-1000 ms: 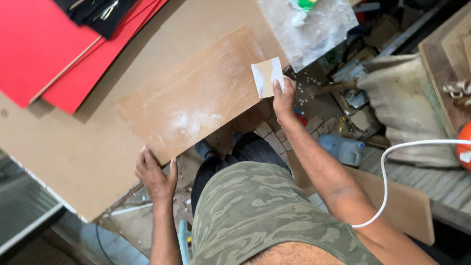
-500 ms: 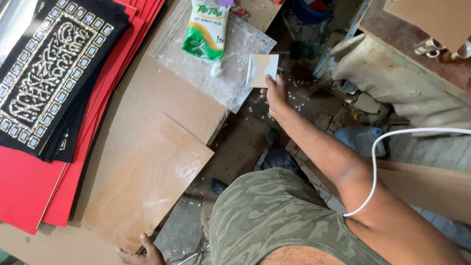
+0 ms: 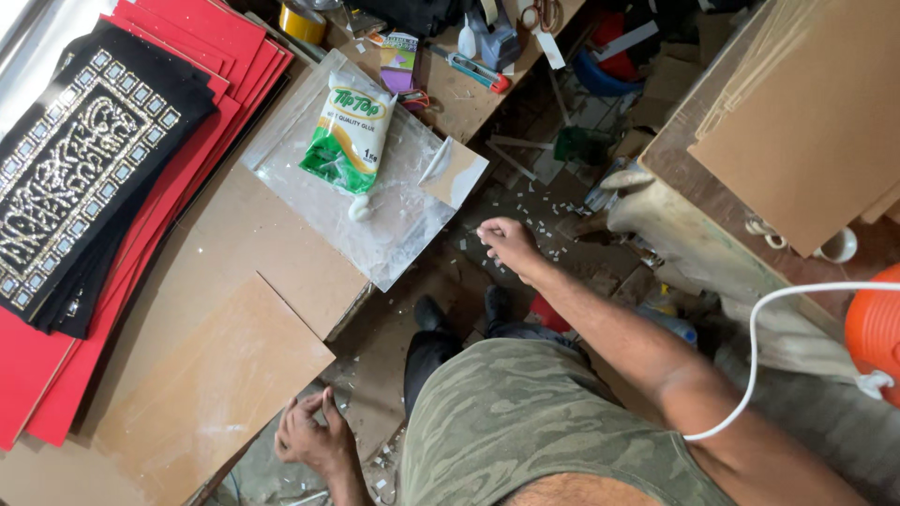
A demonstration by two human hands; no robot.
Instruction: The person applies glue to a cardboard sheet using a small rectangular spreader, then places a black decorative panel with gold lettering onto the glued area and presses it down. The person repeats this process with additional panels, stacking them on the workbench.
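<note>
My right hand (image 3: 506,240) hovers over the littered floor, fingers loosely curled and holding nothing. Just up and left of it a small card scraper (image 3: 454,172) smeared with white glue lies on the corner of a clear plastic sheet (image 3: 398,234). A green and white glue pouch (image 3: 343,127) rests on that sheet with a blob of glue at its spout. My left hand (image 3: 311,433) is low in the view, half curled and empty, just off the near corner of a glue-streaked brown board (image 3: 211,398). That board lies on a larger brown board (image 3: 239,248).
Red sheets (image 3: 52,384) and a black ornamented panel (image 3: 80,173) are stacked at the left. A utility knife (image 3: 471,71), yellow tape (image 3: 302,21) and small tools lie at the far end. Brown boards (image 3: 806,112) are stacked at the right, near an orange container (image 3: 877,328) and a white cable (image 3: 757,347).
My right hand has let go of the card scraper, which now lies on the plastic sheet, and pulled back toward me. My left hand has come off the brown board's corner.
</note>
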